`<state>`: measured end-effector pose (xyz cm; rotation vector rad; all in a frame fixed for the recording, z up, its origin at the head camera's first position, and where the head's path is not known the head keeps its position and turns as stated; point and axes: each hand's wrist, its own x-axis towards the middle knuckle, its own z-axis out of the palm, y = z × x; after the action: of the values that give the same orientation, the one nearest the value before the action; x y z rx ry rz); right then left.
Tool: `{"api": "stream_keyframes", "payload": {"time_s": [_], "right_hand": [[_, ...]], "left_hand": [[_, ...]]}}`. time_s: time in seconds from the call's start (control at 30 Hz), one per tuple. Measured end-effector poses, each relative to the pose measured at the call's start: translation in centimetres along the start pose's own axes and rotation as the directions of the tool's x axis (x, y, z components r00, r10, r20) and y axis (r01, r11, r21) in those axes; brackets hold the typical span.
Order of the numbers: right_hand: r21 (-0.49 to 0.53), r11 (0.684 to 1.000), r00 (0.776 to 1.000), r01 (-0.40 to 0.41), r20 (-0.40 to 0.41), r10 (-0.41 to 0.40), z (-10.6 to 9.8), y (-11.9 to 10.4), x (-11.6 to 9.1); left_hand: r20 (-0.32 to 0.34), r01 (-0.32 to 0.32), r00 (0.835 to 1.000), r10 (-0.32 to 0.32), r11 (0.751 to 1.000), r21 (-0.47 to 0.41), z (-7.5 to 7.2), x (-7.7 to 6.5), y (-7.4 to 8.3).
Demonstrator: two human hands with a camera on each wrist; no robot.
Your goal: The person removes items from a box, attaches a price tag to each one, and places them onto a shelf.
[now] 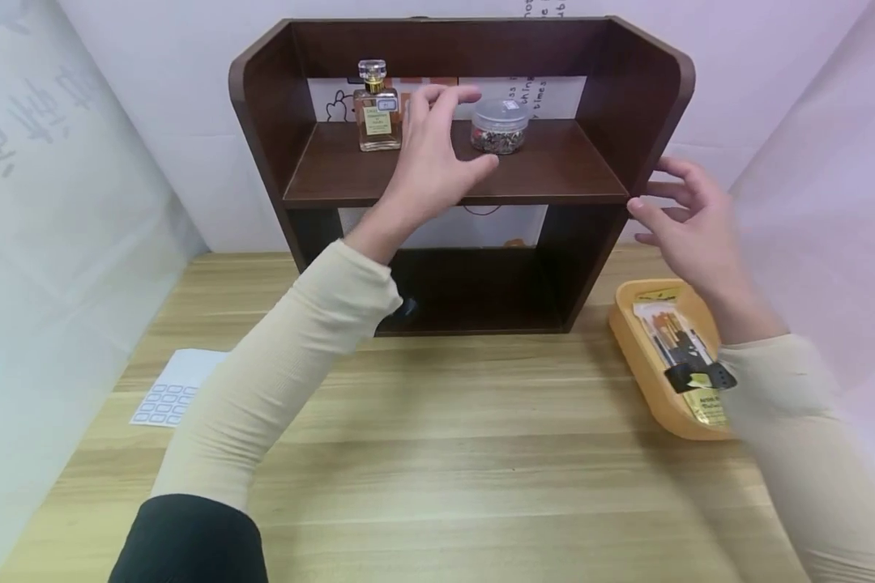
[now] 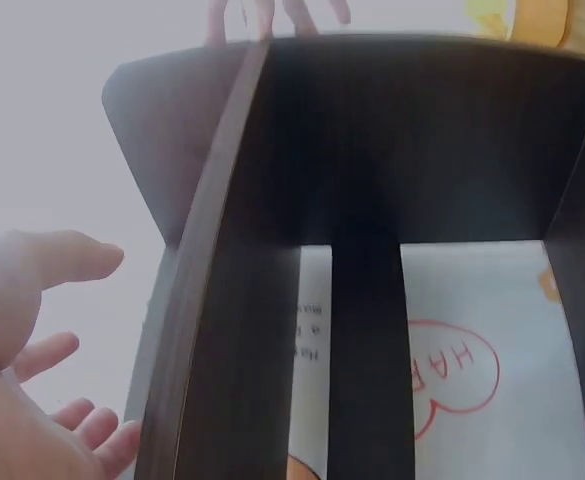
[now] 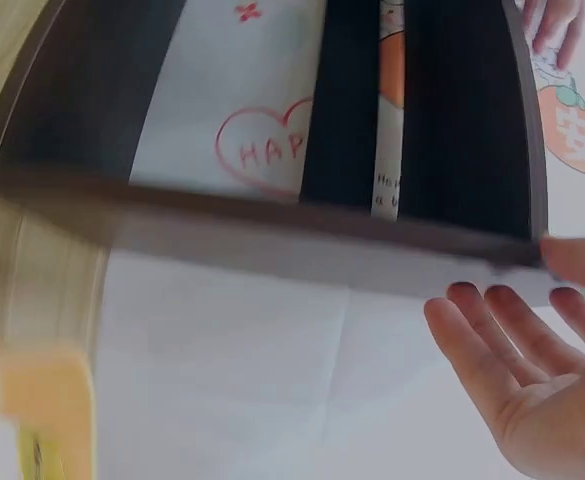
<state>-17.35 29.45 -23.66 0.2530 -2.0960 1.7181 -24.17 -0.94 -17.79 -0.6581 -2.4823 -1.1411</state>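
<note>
In the head view, my left hand (image 1: 433,158) reaches over the upper board of a dark brown shelf unit (image 1: 437,334), thumb and fingers spread apart with nothing between them. To its right stands a clear lidded jar (image 1: 499,134) of small mixed bits, close to the fingertips. On the left, a perfume bottle (image 1: 377,117) with a faceted cap stands upright, partly overlapped by the hand. My right hand (image 1: 700,219) is at the unit's right side. In the right wrist view, its thumb (image 3: 577,262) meets the front corner while the other fingers lie loosely along the outer side.
A yellow-orange basket (image 1: 638,380) with brushes and packets sits on the wooden table (image 1: 437,486) at right. A sheet of blue-framed labels (image 1: 164,403) lies at left, partly behind the sleeve. Printed white sheeting (image 1: 51,162) surrounds the table.
</note>
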Motion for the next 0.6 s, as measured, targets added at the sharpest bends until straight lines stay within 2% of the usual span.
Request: {"api": "stream_keyframes", "payload": {"time_s": [0.13, 0.23, 0.33, 0.47, 0.6], "right_hand": [[-0.142, 0.990, 0.999, 0.004, 0.050, 0.003, -2.1, -0.4, -1.0], [-0.206, 0.978, 0.997, -0.032, 0.061, 0.045, -4.0, -0.4, -2.0], [-0.299, 0.952, 0.993, -0.062, 0.074, 0.088, -6.0, 0.0, -3.2], [-0.466, 0.880, 0.984, -0.098, 0.086, 0.155, -8.7, 0.8, -5.0], [-0.581, 0.803, 0.976, -0.130, 0.069, 0.208, -11.3, 1.7, -6.8]], "left_hand": [[-0.042, -0.143, 0.989, 0.141, 0.989, -0.047, 0.6, -3.3, 0.0], [-0.055, -0.232, 0.972, 0.228, 0.969, -0.082, 1.5, -5.7, -0.4], [-0.062, -0.310, 0.950, 0.306, 0.947, -0.084, 2.3, -7.8, -0.7], [-0.070, -0.388, 0.922, 0.382, 0.914, -0.117, 3.2, -9.9, -0.8], [-0.050, -0.423, 0.906, 0.421, 0.889, -0.175, 4.5, -11.5, -0.5]]}}
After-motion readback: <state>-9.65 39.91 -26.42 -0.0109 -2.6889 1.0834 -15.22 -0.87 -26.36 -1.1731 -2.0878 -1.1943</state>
